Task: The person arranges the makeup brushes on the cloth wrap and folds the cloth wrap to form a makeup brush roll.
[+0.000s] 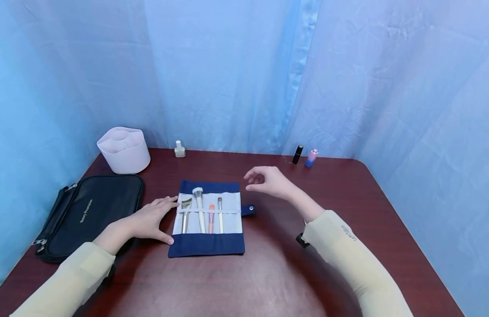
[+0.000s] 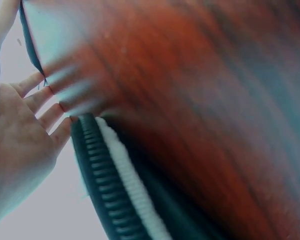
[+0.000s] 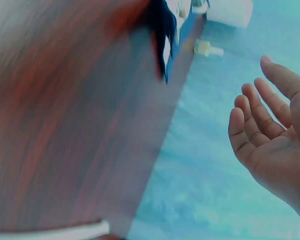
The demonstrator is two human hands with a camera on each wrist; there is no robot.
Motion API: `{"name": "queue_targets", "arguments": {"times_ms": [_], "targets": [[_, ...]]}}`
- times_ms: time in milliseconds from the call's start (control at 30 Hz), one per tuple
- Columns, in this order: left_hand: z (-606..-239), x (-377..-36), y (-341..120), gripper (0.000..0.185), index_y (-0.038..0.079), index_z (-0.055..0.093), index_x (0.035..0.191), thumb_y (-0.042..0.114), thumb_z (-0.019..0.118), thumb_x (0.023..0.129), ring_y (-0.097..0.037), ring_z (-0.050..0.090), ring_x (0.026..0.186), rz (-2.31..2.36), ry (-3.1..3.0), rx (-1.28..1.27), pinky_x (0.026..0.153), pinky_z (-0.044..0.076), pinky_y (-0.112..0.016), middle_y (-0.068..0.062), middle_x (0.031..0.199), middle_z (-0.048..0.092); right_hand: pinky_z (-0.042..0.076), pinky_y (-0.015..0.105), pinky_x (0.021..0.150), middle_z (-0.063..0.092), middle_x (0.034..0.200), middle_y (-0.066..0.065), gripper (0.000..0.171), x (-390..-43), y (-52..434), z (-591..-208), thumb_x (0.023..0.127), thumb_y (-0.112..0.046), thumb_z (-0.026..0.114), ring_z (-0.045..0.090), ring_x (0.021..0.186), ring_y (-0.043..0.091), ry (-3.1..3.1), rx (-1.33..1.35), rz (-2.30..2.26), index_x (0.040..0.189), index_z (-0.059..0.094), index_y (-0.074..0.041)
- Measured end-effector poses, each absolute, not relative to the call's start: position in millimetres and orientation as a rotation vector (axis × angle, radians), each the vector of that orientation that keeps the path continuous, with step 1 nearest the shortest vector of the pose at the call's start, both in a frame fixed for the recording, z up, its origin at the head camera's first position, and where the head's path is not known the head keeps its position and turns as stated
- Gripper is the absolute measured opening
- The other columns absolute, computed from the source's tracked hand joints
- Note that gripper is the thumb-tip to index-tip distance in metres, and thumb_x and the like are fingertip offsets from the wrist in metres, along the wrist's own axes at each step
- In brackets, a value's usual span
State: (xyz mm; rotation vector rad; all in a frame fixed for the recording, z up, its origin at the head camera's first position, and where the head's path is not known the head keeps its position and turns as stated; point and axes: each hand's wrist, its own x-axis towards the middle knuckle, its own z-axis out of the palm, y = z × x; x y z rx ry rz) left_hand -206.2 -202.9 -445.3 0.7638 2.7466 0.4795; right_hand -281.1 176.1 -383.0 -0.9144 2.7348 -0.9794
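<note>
While your left hand [image 1: 151, 220] is resting spread against the left edge of the brush roll [image 1: 206, 245], steadying it on the table [image 1: 268, 281] probably calls for light pressure; four brushes [image 1: 200, 205] are sitting under its strap [image 1: 231, 211]. Farther off, your empty right hand [image 1: 268, 181] is hovering, fingers loosely curved.

The left arm [image 1: 66, 279] reaches up from the lower left, ending in the left hand [image 1: 149, 219], thumb spread wide from the extended fingers. The right arm [image 1: 353, 259] slants in from the lower right to the right hand [image 1: 270, 180] near mid-frame, fingers loosely bent, thumb apart.
</note>
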Motion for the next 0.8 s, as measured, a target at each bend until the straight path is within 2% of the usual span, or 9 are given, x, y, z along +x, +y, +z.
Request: {"name": "queue_targets", "arguments": {"times_ms": [300,800], "targets": [[-448,-207,-204,0.108,0.005,0.035,0.144,0.063,0.077,0.063,-0.039,0.022,0.139,0.486,2.752,0.79,0.104,0.025,-0.064,-0.015,0.154,0.025,0.051,0.03,0.07,0.065,0.088,-0.002,0.028,-271,231,-377,0.083,-0.02,0.073,0.06,0.079,0.011,2.889,-0.812,-0.94,0.109,0.064,-0.015],[-450,-207,-206,0.109,0.006,0.035,0.144,0.066,0.075,0.063,-0.039,0.021,0.14,0.497,2.751,0.791,0.105,0.024,-0.065,-0.014,0.155,0.024,0.051,0.03,0.066,0.066,0.084,0.005,0.029,-275,291,-420,0.079,-0.013,0.076,0.058,0.075,0.015,3.007,-0.653,-0.654,0.104,0.067,-0.003]]}}
